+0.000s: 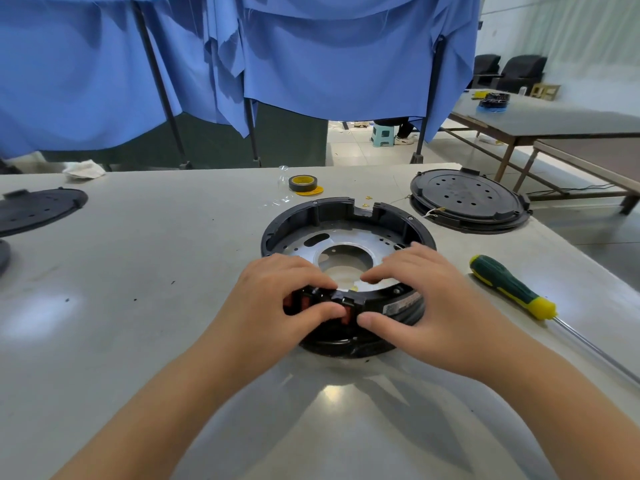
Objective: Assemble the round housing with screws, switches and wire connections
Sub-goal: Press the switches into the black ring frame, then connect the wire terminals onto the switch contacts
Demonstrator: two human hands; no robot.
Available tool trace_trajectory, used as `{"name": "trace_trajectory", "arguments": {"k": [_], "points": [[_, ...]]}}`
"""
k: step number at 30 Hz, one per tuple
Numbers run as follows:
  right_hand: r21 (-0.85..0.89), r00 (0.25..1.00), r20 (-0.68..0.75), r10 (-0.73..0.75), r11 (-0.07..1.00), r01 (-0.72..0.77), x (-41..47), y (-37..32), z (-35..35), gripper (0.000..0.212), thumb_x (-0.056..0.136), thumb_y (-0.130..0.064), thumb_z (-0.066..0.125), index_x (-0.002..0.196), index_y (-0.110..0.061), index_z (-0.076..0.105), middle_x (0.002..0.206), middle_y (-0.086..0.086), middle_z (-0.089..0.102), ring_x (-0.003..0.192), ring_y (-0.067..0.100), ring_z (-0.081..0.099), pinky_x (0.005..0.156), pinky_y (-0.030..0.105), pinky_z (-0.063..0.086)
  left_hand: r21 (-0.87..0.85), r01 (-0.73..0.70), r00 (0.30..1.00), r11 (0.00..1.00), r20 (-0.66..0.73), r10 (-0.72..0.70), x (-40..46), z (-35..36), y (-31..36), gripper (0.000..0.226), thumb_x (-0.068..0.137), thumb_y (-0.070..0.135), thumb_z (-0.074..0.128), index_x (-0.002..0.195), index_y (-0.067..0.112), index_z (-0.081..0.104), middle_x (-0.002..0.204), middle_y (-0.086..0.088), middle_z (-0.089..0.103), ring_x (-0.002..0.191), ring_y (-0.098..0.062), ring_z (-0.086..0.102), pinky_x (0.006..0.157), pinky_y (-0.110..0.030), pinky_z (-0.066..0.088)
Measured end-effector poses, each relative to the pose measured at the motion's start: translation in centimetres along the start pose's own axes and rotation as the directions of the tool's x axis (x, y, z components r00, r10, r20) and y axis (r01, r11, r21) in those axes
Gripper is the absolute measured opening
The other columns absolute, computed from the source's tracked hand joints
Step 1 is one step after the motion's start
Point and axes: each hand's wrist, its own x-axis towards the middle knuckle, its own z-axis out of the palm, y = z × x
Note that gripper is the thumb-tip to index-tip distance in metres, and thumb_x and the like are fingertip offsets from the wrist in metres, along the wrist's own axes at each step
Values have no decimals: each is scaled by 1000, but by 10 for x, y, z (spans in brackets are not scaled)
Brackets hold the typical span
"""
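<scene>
The round black housing (332, 209) with a silver metal plate (360, 240) inside lies on the grey table in front of me. Red switches (347, 315) sit in its near rim. My left hand (280, 296) grips that rim, fingers curled over the top and thumb pressed on the switch area. My right hand (415, 292) holds the rim beside it, fingers inside on the plate, thumb on the outer wall. Small brass terminals (367, 201) lie behind the housing.
A green and yellow screwdriver (512, 287) lies right of the housing. A black round cover (469, 200) sits at the back right, a tape roll (303, 183) behind the housing, another black cover (38, 209) at far left. Blue curtains hang beyond the table.
</scene>
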Motion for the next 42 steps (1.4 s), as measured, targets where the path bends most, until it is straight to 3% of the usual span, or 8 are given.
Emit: {"name": "trace_trajectory", "arguments": {"k": [7,12,16,19,24,30,35,42], "points": [[-111,988,89,127,987,-117,1,29,-20,53,70,-50,75,118,-36,59,139,-17,43,140,5,17,117,31,12,-87,116,993,989,1,-117,2,-19,-11,49,50,74,75,75,31,74,80,18,68,85,-5,61,69,-16,46],[-100,997,38,71,993,-67,3,20,-8,41,67,-49,76,97,-24,67,120,-13,57,131,9,35,108,18,19,-13,56,997,998,-44,-57,2,-17,-9,49,61,74,68,75,27,70,80,17,66,83,-3,59,73,-20,44],[-9,999,-13,-42,999,42,2,-9,16,38,68,-51,74,83,-19,63,92,-6,59,99,17,50,88,29,41,32,-80,996,996,-23,81,0,-10,2,41,84,60,52,72,24,67,70,14,63,73,-7,59,71,-25,42],[29,996,5,-89,996,89,1,-13,20,40,69,-57,70,93,-26,64,97,-12,56,104,11,48,91,25,39,98,-93,996,991,9,93,-3,-3,5,52,89,60,44,58,19,53,53,6,50,56,-15,48,57,-27,37],[13,1000,-17,13,1000,-12,2,11,-3,41,70,-41,79,108,-32,67,115,-19,59,129,6,38,113,43,24,179,-61,998,982,26,57,-4,-1,2,64,71,78,49,55,16,41,48,3,39,56,-19,40,50,-24,29],[61,998,-49,-35,997,37,3,-4,3,33,64,-51,80,87,-28,71,88,-14,57,93,13,51,85,34,42,257,-104,994,961,1,108,-3,-12,0,59,74,71,51,53,16,41,46,4,40,46,-14,38,47,-26,32],[204,999,14,-37,978,33,-1,-20,8,28,67,-40,80,90,-28,70,91,-14,57,97,7,53,84,23,42,226,-140,990,964,7,142,-5,-2,8,52,86,58,48,54,20,33,47,7,30,47,-13,30,45,-27,27],[383,877,-217,429,864,-328,22,37,-24,13,87,-16,63,94,-27,67,95,-10,67,91,4,62,83,24,49,260,-112,993,959,-14,120,-6,-7,2,52,88,51,45,53,21,20,45,5,17,43,-12,21,44,-26,23]]}}
